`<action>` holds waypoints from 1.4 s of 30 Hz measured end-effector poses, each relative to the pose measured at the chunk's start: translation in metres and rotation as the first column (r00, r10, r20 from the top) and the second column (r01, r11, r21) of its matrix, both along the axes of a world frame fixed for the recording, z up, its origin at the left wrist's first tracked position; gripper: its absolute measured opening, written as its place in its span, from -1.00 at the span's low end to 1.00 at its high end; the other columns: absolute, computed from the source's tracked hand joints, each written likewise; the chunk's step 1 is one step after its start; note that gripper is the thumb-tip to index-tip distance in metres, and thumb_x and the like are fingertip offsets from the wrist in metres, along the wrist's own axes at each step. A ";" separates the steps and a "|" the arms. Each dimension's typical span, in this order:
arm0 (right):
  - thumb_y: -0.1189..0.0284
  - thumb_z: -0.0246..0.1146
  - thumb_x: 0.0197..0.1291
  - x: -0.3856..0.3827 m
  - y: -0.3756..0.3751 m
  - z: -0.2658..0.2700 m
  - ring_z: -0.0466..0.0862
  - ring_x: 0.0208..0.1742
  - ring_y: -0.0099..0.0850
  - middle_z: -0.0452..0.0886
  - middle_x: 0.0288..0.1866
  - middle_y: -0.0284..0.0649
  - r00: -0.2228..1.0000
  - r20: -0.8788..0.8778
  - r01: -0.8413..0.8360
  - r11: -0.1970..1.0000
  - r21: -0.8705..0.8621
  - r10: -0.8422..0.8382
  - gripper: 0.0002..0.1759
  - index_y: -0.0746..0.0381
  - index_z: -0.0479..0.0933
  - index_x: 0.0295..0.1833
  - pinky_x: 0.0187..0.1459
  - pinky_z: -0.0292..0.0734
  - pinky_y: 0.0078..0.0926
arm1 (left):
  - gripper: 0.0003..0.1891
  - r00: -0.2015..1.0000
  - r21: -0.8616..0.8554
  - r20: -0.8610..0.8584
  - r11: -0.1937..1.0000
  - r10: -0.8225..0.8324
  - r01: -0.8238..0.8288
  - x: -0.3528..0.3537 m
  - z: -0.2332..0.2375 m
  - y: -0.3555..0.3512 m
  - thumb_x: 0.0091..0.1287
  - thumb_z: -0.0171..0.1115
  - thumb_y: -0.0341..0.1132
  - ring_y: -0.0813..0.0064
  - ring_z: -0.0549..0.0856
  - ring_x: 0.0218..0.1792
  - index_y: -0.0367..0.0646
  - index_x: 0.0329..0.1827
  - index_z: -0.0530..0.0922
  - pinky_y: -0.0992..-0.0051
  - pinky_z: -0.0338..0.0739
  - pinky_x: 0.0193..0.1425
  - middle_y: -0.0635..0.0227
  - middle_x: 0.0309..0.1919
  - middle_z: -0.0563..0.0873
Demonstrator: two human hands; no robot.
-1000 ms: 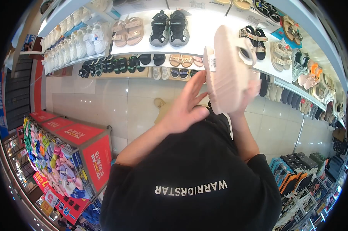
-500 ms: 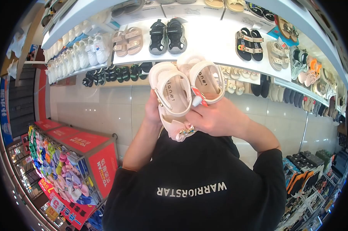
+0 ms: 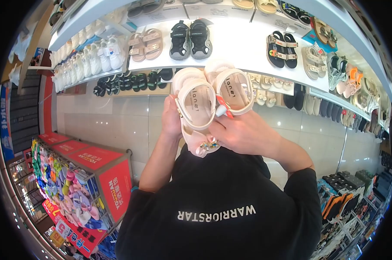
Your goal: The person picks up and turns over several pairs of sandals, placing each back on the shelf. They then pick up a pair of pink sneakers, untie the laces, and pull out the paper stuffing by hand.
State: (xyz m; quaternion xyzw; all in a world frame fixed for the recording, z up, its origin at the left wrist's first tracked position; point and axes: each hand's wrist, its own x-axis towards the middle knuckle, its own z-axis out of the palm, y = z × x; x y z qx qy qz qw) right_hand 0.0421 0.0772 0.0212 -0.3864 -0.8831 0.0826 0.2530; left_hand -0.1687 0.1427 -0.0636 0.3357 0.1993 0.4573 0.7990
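Observation:
A pair of pale pink sandals is held up in front of my chest, heels pointing away from me. My left hand (image 3: 171, 118) is closed on the outer side of the left sandal (image 3: 197, 104), whose toe carries a bow with shiny stones. My right hand (image 3: 241, 132) grips the right sandal (image 3: 233, 91) near its front, its fingers partly hidden between the two shoes. A red tag (image 3: 224, 105) with a white piece hangs between the sandals. The toe of the right sandal is covered by my right hand.
Ahead, a white shelf (image 3: 239, 47) bears black sports sandals (image 3: 190, 41), brown sandals (image 3: 145, 45) and black strapped sandals (image 3: 281, 50). More shoes line the lower shelf. At left stands a red bin (image 3: 116, 186) of colourful slippers; at right, a rack of shoes (image 3: 343, 203).
The sandals have shifted very slightly, with the left one's toe bow a little higher. Both hands keep their hold.

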 end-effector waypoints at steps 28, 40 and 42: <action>0.40 0.38 0.08 0.107 0.179 -0.136 0.73 -0.16 0.03 0.70 -0.32 0.11 0.808 0.335 0.574 0.773 -0.269 -0.484 -0.77 0.31 0.63 -0.19 -0.09 0.60 -0.04 | -0.29 0.894 -0.243 -0.298 0.932 -0.334 0.268 0.018 -0.020 0.001 0.62 -0.35 0.15 -0.03 0.51 0.36 -0.36 0.50 0.19 0.15 0.48 0.38 -0.16 0.42 0.39; 0.36 0.39 0.08 0.129 0.206 -0.177 0.74 -0.14 0.00 0.72 -0.27 0.07 0.769 0.336 0.621 0.761 -0.188 -0.544 -0.71 0.29 0.60 -0.12 -0.06 0.62 -0.05 | -0.52 0.831 -0.253 -0.385 0.912 -0.402 0.324 0.018 -0.017 -0.011 0.63 -0.10 -0.15 0.09 0.63 0.24 -0.40 0.38 0.37 0.21 0.55 0.29 -0.10 0.29 0.55; 0.25 0.38 0.11 0.133 0.206 -0.175 0.75 -0.17 -0.03 0.73 -0.28 0.02 0.769 0.391 0.593 0.792 -0.141 -0.506 -0.67 0.24 0.60 -0.10 -0.09 0.63 -0.08 | -0.53 0.805 -0.249 -0.402 0.898 -0.436 0.362 0.023 -0.016 -0.013 0.62 -0.07 -0.17 0.10 0.63 0.24 -0.39 0.37 0.38 0.21 0.55 0.29 -0.10 0.29 0.55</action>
